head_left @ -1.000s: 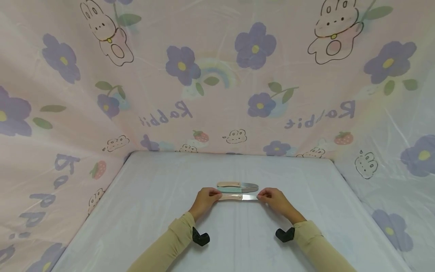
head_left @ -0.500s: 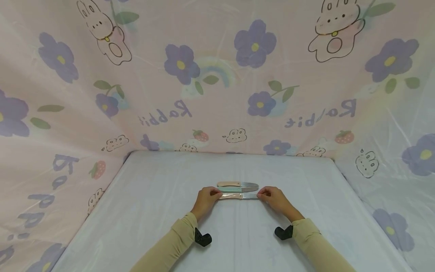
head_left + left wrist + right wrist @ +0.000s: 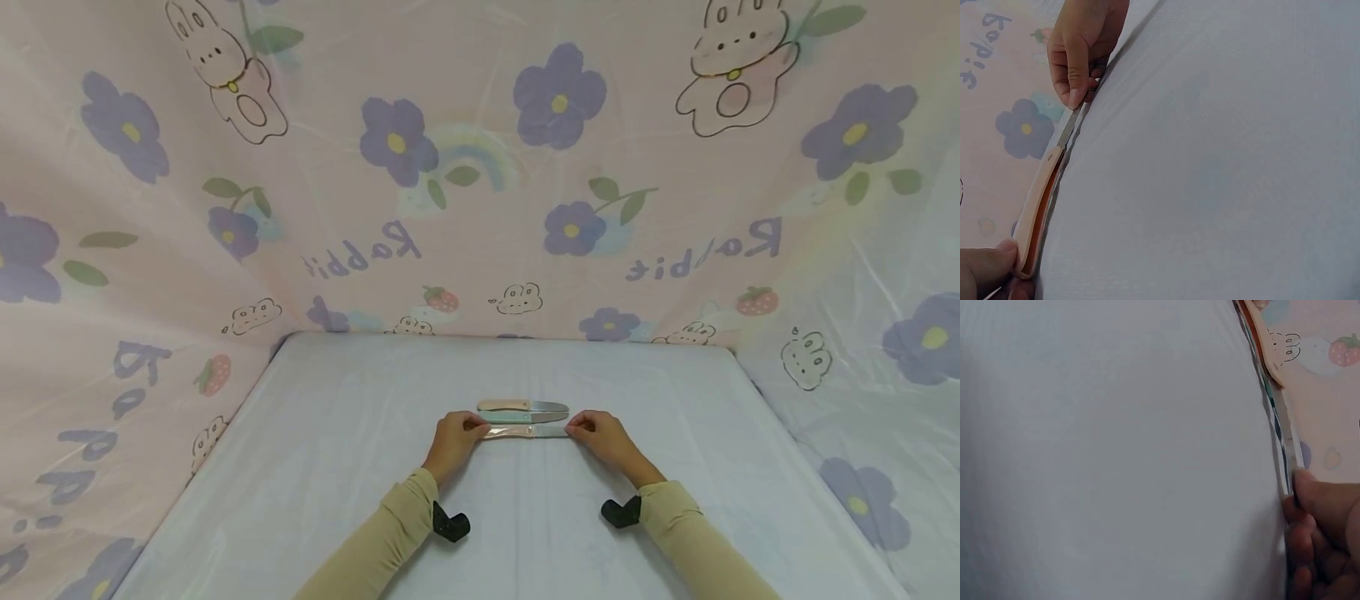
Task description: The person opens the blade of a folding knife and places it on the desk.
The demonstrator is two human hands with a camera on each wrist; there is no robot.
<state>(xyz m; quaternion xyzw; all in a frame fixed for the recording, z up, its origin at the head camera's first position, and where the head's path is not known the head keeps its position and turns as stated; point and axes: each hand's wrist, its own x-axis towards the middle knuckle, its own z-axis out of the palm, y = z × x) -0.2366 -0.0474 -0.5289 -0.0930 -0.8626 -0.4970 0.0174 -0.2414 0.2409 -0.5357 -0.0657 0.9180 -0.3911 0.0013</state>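
Three folding knives lie side by side on the white table in the head view, blades pointing right. The nearest folding knife point(image 3: 512, 432) has a peach handle, and its open slot shows in the left wrist view. My left hand point(image 3: 453, 442) pinches the handle's end between thumb and fingers. At the other end, my right hand point(image 3: 606, 442) pinches the blade tip, partly covering it. Just behind lies the mint-green folding knife point(image 3: 510, 417), its handle end close to my left fingertips. Farthest back is another peach-handled folding knife point(image 3: 504, 405), touched by neither hand.
The white cloth-covered table point(image 3: 360, 392) reaches back to a pink printed curtain point(image 3: 480, 167) that also encloses both sides. Black wrist devices point(image 3: 452, 523) jut inward from both sleeves.
Both hands keep their grip on the nearest knife and have barely moved; the forearms have drawn slightly inward. The other two knives lie as before.
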